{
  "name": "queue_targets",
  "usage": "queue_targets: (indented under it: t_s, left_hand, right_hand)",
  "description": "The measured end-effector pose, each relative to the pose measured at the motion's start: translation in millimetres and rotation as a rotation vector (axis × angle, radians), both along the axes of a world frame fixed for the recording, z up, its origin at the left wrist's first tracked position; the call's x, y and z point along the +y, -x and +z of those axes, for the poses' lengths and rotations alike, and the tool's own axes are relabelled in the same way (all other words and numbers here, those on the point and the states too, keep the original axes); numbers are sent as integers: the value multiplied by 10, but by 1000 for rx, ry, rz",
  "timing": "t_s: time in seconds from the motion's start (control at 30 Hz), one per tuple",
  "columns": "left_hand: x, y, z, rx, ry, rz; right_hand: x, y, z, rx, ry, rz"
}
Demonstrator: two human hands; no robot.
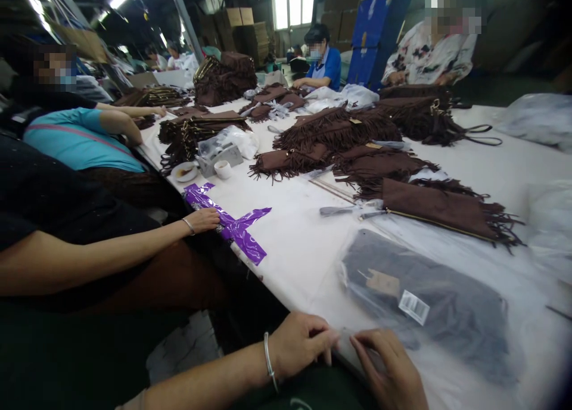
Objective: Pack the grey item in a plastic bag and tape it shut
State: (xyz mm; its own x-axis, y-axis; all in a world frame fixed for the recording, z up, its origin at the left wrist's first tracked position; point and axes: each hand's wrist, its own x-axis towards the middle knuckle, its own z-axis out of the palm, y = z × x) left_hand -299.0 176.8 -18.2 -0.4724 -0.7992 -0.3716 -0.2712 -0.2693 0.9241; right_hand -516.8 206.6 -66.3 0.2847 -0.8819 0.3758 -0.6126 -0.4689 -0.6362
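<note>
I see my left hand [299,343] and right hand [388,368] low at the near edge of the white table [304,249], fingertips close together and both pinching the near edge of a clear plastic bag [451,332], so each grip is clamped on the film. Inside that bag lies a dark fringed bag [447,303], flat on the table just beyond my hands, with a tan tag [383,283] and a white barcode label [413,307] on its upper face. A silver bangle [269,359] sits on my left wrist. Farther out, an unwrapped brown fringed bag [442,210] lies with its zipper edge toward me, and more brown fringed bags [339,133] are heaped across the middle of the table. To my left, a co-worker's hand [203,220] rests on crossed strips of purple tape [236,225]. Near that, 1 small white cup [223,169] stands beside a saucer [185,171].
</note>
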Motion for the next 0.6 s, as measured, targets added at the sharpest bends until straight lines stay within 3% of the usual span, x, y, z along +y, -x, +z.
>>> queue_targets:
  t_s: [0.1, 0.2, 0.27, 0.37, 0.47, 0.6]
  left_hand:
    - [185, 97, -149, 258, -481, 11]
    - [212, 208, -280, 403, -697, 96]
    - [194, 259, -308, 414, -713, 163]
    - [184, 289, -283, 369, -593, 214]
    - [196, 288, -258, 322, -470, 180]
    - [216, 304, -282, 249, -423, 144]
  right_hand:
    - [37, 4, -11, 4, 36, 40]
    - [99, 13, -17, 27, 37, 80]
    - [139, 13, -11, 35, 12, 79]
    - [164, -15, 21, 33, -20, 54]
    - [139, -75, 67, 50, -34, 67]
    - [115, -129, 70, 23, -110, 106]
